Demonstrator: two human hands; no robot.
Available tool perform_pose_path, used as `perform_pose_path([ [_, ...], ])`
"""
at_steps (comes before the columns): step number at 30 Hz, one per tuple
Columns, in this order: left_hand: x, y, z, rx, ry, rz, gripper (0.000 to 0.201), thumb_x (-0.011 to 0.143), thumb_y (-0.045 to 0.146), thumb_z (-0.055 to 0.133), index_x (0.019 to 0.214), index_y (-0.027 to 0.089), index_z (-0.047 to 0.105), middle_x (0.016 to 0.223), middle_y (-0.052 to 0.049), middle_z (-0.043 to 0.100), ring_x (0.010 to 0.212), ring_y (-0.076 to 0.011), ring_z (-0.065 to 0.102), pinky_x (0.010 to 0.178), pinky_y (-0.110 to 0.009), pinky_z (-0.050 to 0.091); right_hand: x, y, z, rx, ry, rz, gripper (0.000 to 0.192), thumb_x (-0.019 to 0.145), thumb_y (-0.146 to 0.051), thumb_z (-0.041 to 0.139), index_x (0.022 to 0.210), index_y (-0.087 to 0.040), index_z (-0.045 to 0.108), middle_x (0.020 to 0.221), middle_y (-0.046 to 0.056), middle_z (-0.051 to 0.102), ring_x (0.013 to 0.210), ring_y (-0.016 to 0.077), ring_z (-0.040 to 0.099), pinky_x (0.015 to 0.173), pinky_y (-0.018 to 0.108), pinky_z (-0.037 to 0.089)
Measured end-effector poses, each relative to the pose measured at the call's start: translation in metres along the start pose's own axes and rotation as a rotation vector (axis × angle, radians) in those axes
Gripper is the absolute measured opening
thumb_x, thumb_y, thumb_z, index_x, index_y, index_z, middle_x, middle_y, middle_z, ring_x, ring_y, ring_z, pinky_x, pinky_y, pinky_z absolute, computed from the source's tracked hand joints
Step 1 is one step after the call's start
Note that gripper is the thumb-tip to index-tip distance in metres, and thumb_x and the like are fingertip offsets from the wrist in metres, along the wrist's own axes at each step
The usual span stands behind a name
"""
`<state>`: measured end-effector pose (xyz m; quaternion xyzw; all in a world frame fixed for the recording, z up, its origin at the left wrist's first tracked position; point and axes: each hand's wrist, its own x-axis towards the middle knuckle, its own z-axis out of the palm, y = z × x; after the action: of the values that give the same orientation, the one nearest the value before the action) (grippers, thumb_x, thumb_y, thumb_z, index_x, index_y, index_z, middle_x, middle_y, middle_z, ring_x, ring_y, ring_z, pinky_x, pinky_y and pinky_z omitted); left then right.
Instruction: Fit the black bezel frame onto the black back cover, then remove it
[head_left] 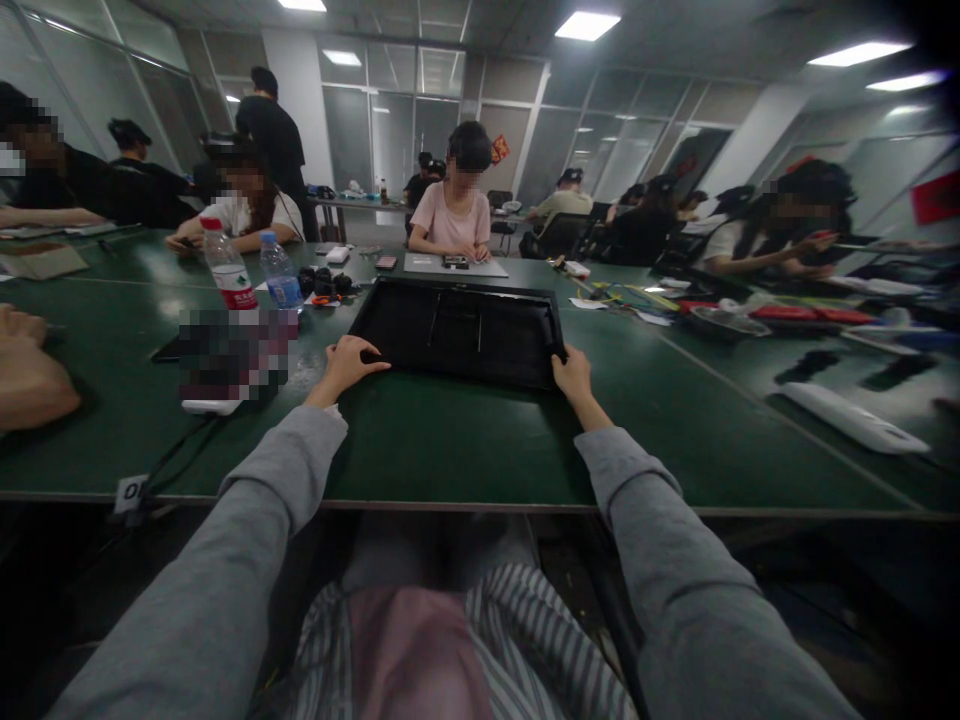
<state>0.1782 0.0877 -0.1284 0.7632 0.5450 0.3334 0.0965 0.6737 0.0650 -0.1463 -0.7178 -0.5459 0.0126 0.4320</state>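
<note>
Lying lengthwise from left to right, the black tray (457,352) has your right hand (574,376) closed on its near-right corner, your left hand (345,368) curved at near-left, its hold unclear.

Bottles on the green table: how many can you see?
2: the red-capped bottle, left of the black tray, and the blue-capped bottle, between those two. Others may be hidden farther back.
</note>
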Motion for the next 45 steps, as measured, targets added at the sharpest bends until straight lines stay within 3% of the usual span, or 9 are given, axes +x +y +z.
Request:
perform_pose_path([
  [4, 0.007, -0.011, 0.007, -0.04, 0.167, -0.097, 0.041, 0.088, 0.052, 0.076, 0.116, 0.022, 0.077, 0.151, -0.016, 0.06, 0.146, -0.0357, 0.044, 0.119, -0.051, 0.033, -0.001, 0.001, 0.001, 0.055, 0.011, -0.024, 0.042, 0.087, -0.031, 0.057, 0.122, -0.016, 0.076, 0.107, 0.015, 0.077, 0.108, 0.0335, 0.068, 0.107, 0.053, 0.052],
  [7, 0.016, -0.022, 0.011, -0.167, 0.209, -0.244, 0.057, 0.091, 0.049, 0.073, 0.138, 0.016, 0.066, 0.152, -0.021, 0.059, 0.142, -0.0334, 0.053, 0.117, -0.045, 0.04, -0.001, 0.003, 0.001, 0.043, 0.011, -0.001, 0.043, 0.086, -0.031, 0.057, 0.122, -0.015, 0.076, 0.11, 0.015, 0.078, 0.108, 0.0335, 0.07, 0.107, 0.054, 0.052],
  [13, 0.022, -0.036, 0.002, -0.189, 0.206, -0.385, 0.048, 0.091, 0.03, 0.065, 0.135, 0.013, 0.069, 0.138, -0.019, 0.071, 0.127, -0.0295, 0.067, 0.108, -0.038, 0.048, 0.002, 0.005, 0.0, 0.035, -0.036, -0.005, 0.045, 0.087, -0.031, 0.059, 0.125, -0.014, 0.075, 0.119, 0.017, 0.077, 0.117, 0.0361, 0.069, 0.111, 0.054, 0.05],
  [17, 0.011, -0.037, -0.011, 0.017, 0.21, -0.479, 0.045, 0.092, 0.042, 0.064, 0.126, 0.014, 0.076, 0.128, -0.021, 0.075, 0.121, -0.0368, 0.069, 0.101, -0.044, 0.05, 0.004, 0.001, 0.0, 0.044, -0.105, -0.036, 0.049, 0.087, -0.028, 0.058, 0.132, -0.013, 0.072, 0.129, 0.017, 0.074, 0.121, 0.035, 0.068, 0.113, 0.054, 0.05],
  [22, -0.002, -0.025, -0.022, 0.155, 0.214, -0.453, 0.042, 0.093, 0.047, 0.06, 0.118, 0.018, 0.079, 0.12, -0.02, 0.077, 0.114, -0.0392, 0.069, 0.094, -0.047, 0.05, 0.001, -0.006, 0.001, 0.03, -0.119, -0.051, 0.05, 0.089, -0.028, 0.056, 0.135, -0.011, 0.069, 0.135, 0.021, 0.071, 0.127, 0.0371, 0.066, 0.115, 0.057, 0.047],
  [30, -0.006, -0.007, -0.025, 0.181, 0.22, -0.429, 0.041, 0.097, 0.044, 0.055, 0.116, 0.016, 0.078, 0.119, -0.021, 0.076, 0.115, -0.0408, 0.067, 0.095, -0.048, 0.048, 0.0, -0.006, -0.002, 0.042, -0.068, -0.093, 0.049, 0.091, -0.033, 0.053, 0.132, -0.014, 0.07, 0.127, 0.019, 0.074, 0.125, 0.036, 0.065, 0.113, 0.057, 0.048],
  [41, -0.002, -0.021, -0.017, 0.147, 0.203, -0.4, 0.039, 0.094, 0.042, 0.059, 0.113, 0.015, 0.079, 0.116, -0.022, 0.077, 0.115, -0.0405, 0.068, 0.099, -0.048, 0.048, -0.001, 0.001, -0.003, 0.037, -0.095, -0.043, 0.05, 0.09, -0.032, 0.058, 0.134, -0.011, 0.069, 0.134, 0.021, 0.071, 0.125, 0.0352, 0.067, 0.116, 0.055, 0.047],
  [45, 0.002, -0.027, -0.015, 0.143, 0.169, -0.4, 0.04, 0.095, 0.04, 0.058, 0.116, 0.013, 0.078, 0.12, -0.024, 0.076, 0.115, -0.0391, 0.069, 0.1, -0.047, 0.048, 0.003, 0.011, 0.002, 0.071, -0.066, -0.099, 0.05, 0.089, -0.03, 0.058, 0.135, -0.015, 0.07, 0.131, 0.017, 0.074, 0.123, 0.0331, 0.068, 0.114, 0.056, 0.049],
])
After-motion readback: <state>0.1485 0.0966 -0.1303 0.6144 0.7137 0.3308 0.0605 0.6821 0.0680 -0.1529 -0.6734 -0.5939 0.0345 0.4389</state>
